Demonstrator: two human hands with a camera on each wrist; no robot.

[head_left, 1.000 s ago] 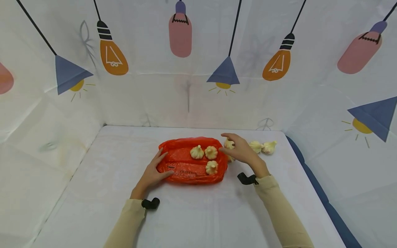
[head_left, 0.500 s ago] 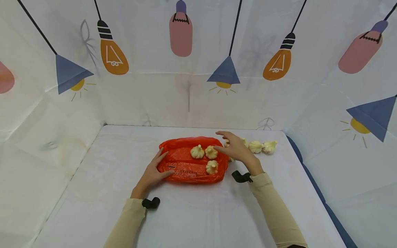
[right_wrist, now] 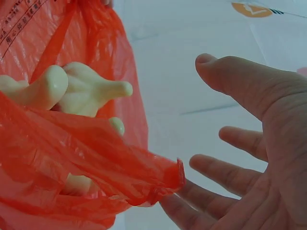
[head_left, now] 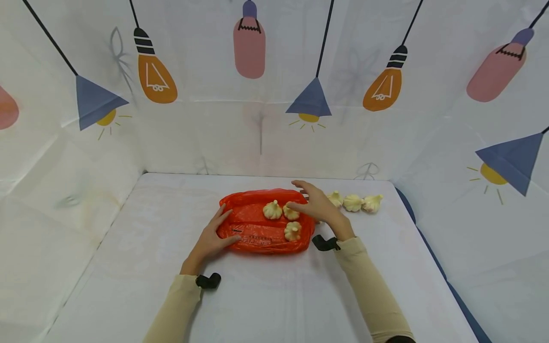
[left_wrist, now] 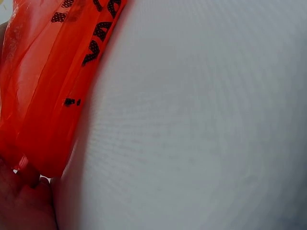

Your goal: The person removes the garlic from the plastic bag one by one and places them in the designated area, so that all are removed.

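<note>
- The right hand (head_left: 318,204) is sliding toward nine o'clock in the head view, going from just outside the rim of the red bag (head_left: 249,216) to a place above it, while the left hand (head_left: 209,242) is keeping its spot.
- That shift is apparently changing nothing in how the garlic is shared out: three bulbs are lying inside the bag throughout, and the right hand is bringing none with it.
- The right hand is hovering at the bag's two o'clock, spread wide, thumb well apart from the fingers, and holding nothing; whether its fingertips are touching the plastic flap in the right wrist view, one cannot tell.
- The left hand is holding the bag's end at eight to nine o'clock, its thumb lying on the near edge and its fingers on the side.
- Within the bag, the twelve o'clock bulb (head_left: 272,210) is standing free, the two o'clock bulb (head_left: 292,214) is partly hiding under the right thumb, and the four o'clock bulb (head_left: 293,231) is resting near the rim.
- Farther out, between two and three o'clock, three loose bulbs (head_left: 353,203) are sitting in a row on the tabletop (head_left: 257,295).
- Beyond everything, at twelve o'clock, a lamp-printed backdrop (head_left: 214,133) is hanging.
</note>
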